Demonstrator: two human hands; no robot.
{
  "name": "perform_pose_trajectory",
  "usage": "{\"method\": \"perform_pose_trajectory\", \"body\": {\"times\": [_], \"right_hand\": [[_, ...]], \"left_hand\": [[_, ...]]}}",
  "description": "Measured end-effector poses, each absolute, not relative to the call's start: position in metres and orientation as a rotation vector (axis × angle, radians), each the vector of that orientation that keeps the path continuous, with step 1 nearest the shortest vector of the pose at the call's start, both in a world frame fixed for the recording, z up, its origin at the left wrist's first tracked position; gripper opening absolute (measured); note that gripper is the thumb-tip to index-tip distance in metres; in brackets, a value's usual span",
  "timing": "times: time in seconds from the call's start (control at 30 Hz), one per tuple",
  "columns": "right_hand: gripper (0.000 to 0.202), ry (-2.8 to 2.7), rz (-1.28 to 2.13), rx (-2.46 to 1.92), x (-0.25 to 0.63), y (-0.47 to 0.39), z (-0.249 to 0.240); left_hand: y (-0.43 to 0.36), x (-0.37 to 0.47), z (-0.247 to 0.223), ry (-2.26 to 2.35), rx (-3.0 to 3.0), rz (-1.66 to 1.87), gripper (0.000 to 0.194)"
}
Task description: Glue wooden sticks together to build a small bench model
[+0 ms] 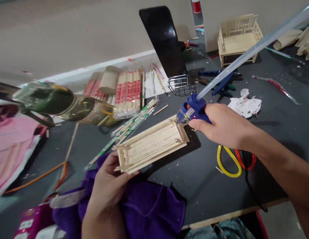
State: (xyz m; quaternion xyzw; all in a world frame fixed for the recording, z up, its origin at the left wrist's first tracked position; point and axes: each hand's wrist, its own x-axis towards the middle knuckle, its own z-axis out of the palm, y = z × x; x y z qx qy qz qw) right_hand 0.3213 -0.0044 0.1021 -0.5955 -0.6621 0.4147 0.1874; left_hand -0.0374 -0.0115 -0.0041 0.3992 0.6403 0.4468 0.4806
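Note:
My left hand (pixel 111 182) grips the near left end of a small rectangular frame built of wooden sticks (pixel 151 142), with slats laid side by side across it. In my right hand (pixel 216 122) is a blue hot glue gun (pixel 193 111), its small orange light lit. A long clear glue stick (pixel 246 54) juts from its back toward the upper right. The gun's nozzle is at the far right corner of the stick frame; whether it touches cannot be made out. My right fingers are partly hidden behind the gun.
Purple cloth (pixel 154 205) lies under my left wrist. Scissors with yellow and red handles (pixel 229 162) rest below my right forearm. Behind are bundled chopsticks (pixel 128 88), a phone (pixel 161 39) on a wire stand, pliers (pixel 221 83), crumpled paper (pixel 246 104) and a miniature wooden bench (pixel 240 41).

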Motion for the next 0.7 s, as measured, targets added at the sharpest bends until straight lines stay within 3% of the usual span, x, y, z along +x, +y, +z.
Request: {"method": "perform_pose_trajectory", "body": {"times": [0.7], "right_hand": [[0.032,-1.947,1.144,-1.733,0.324,-0.007,0.11]], "left_hand": [[-0.012,-0.042,-0.007,1.558,1.004,1.07,0.072]]}}
